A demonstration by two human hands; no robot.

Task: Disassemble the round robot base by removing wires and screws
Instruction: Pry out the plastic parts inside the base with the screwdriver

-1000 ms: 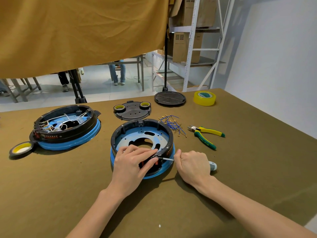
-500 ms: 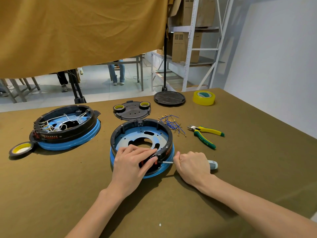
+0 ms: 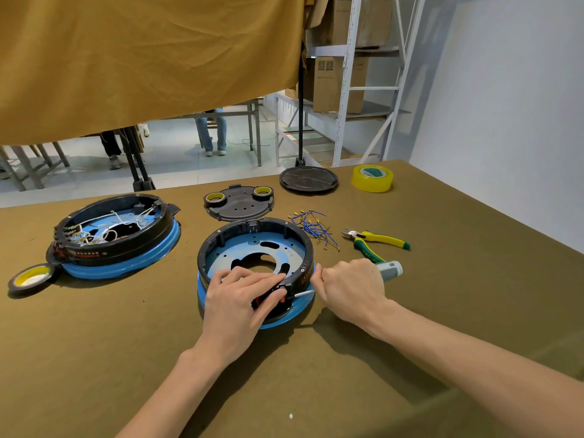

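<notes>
Orange lettering on the round robot base (image 3: 256, 248) seems unreadable; the left hand (image 3: 240, 298) lies flat on its near rim, the right hand (image 3: 347, 287) grips a screwdriver (image 3: 390, 270) beside it.

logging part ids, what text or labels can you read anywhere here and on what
None can be read in full.
Green plier handle: embossed letters, blurred.
Second robot base, black ring: red printed line, too small.
Round robot base, ring by the right hand: orange print, blurred.
Cardboard boxes: marks, too small.
</notes>
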